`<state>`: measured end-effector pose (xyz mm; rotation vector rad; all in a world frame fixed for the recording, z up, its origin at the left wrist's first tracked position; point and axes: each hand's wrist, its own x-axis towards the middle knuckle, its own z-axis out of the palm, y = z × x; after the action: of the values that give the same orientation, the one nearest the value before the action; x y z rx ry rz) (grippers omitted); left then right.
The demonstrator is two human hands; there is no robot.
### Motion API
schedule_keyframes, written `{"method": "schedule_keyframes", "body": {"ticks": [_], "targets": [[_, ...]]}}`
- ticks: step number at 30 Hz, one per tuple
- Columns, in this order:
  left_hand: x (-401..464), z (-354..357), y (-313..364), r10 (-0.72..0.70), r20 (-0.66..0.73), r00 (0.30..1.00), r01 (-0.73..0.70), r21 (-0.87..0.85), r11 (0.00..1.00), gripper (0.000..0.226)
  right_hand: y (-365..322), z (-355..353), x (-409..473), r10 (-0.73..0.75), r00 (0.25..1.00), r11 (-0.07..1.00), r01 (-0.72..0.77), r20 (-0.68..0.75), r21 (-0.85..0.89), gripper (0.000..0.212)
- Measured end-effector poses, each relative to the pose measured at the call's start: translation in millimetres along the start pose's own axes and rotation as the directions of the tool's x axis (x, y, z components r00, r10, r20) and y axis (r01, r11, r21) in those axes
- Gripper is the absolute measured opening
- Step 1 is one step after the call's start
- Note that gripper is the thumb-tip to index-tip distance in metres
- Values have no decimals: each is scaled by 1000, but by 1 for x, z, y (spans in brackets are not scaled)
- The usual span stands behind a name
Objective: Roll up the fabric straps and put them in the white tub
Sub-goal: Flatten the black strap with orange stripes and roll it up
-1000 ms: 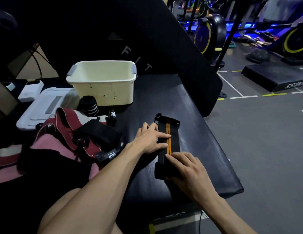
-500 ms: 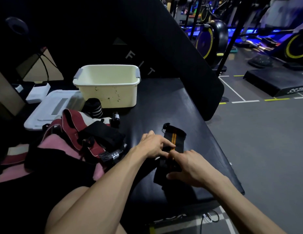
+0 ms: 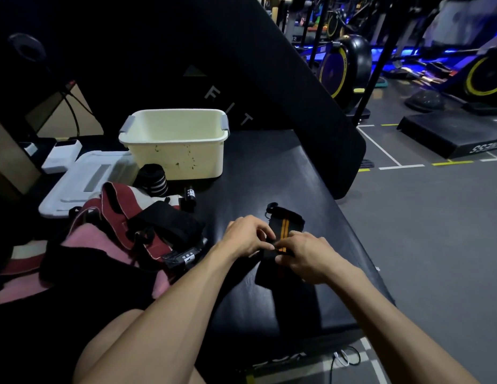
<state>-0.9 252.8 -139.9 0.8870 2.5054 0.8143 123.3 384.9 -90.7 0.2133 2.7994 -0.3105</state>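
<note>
A black fabric strap with two orange stripes (image 3: 284, 227) lies on the black padded bench (image 3: 269, 167). My left hand (image 3: 246, 236) and my right hand (image 3: 305, 254) meet over its near part, fingers curled and pinching the fabric between them. The strap's far end with a small loop sticks out beyond my fingers. The white tub (image 3: 176, 142) stands further back on the bench, to the left; nothing shows inside it. A rolled black strap with white stripes (image 3: 153, 182) sits just in front of the tub.
A heap of red, pink and black straps (image 3: 125, 234) lies left of my hands. A white lid (image 3: 83, 181) and a small white box (image 3: 63, 156) lie beyond it. The bench's right edge drops to the grey gym floor (image 3: 436, 245); exercise bikes stand behind.
Both hands went from lying flat on the stretched strap to pinching it together. The visible length of strap beyond my fingers has shortened.
</note>
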Motion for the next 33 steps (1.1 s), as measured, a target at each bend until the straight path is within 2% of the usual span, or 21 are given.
{"method": "schedule_keyframes", "body": {"ticks": [5,10,15,18,21,23,26,33], "targets": [[0,-2,1,-36,2,999,36,-9,999,17,-1,5,6,54,988,995,-41,-143,91,30],[-1,-3,1,-48,17,999,48,6,999,11,-4,12,8,-10,941,1000,17,-338,16,4],[0,-2,1,-73,-37,997,73,17,997,8,-6,14,4,-80,921,991,34,-380,-126,19],[2,-2,0,-92,-35,995,92,-16,996,9,-4,14,-3,-111,937,986,63,-332,-151,30],[3,-3,0,-93,-24,995,91,-45,995,10,3,18,-6,-89,968,977,38,-237,-212,62],[3,-3,0,-94,-9,996,94,-51,994,10,4,22,-4,-76,970,973,21,-230,-232,72],[2,-5,0,-98,1,995,98,-45,994,11,6,20,4,-71,969,980,23,-236,-198,68],[4,-4,-2,-132,3,991,132,-78,988,9,20,2,19,-54,990,998,48,-128,-49,51]]}}
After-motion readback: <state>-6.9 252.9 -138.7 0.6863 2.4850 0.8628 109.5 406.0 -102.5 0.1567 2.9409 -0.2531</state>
